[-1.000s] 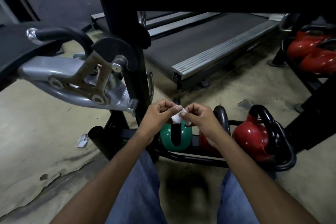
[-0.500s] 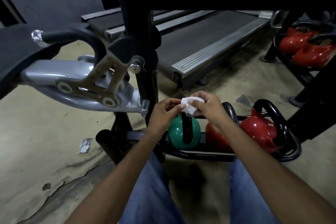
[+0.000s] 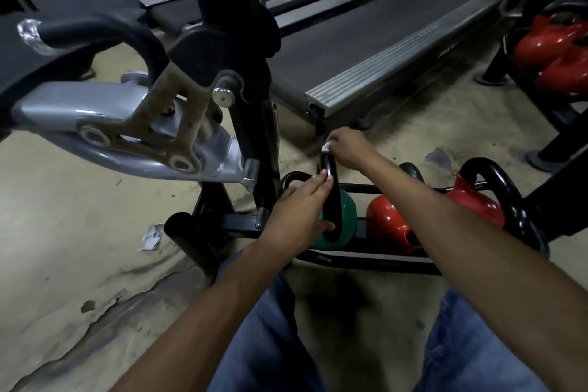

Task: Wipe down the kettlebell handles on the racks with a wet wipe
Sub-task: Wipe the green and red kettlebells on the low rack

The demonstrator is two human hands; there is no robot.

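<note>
A green kettlebell (image 3: 346,210) with a black handle (image 3: 330,197) sits on a low black rack (image 3: 366,259). My right hand (image 3: 348,149) grips the white wet wipe (image 3: 326,147) against the top of that handle. My left hand (image 3: 299,213) holds the handle's left side, fingers along it and thumb below. Two red kettlebells (image 3: 389,223) (image 3: 477,204) with black handles stand to the right on the same rack.
A grey and black exercise machine (image 3: 133,124) looms close on the left. A treadmill deck (image 3: 366,51) lies behind the rack. More red kettlebells (image 3: 553,51) sit on a rack at the far right. A paper scrap (image 3: 151,235) lies on the floor.
Both hands were pulling the wipe between them above the green kettlebell. The right hand now has the wipe on the handle's top, and the left hand has dropped to hold the handle.
</note>
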